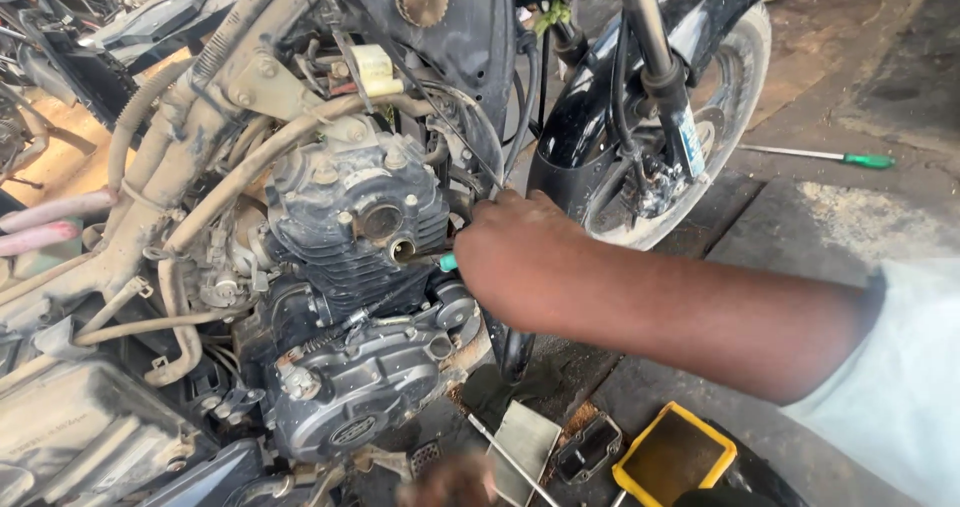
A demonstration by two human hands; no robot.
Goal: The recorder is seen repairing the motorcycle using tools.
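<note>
My right hand (520,259) reaches in from the right and is closed around a green-handled screwdriver (447,263). The tool's tip rests at a round port on the dusty cylinder head (350,217) of a stripped motorcycle engine. My left hand (455,482) shows only as a blur at the bottom edge, below the crankcase cover (350,392). Whether it holds anything is unclear.
The black front mudguard and wheel (735,77) stand just behind my right hand. On the floor lie a second green-handled screwdriver (825,155), a yellow tray (675,457), a flat metal plate (525,435), a thin rod (505,459) and a small dark cover (590,447).
</note>
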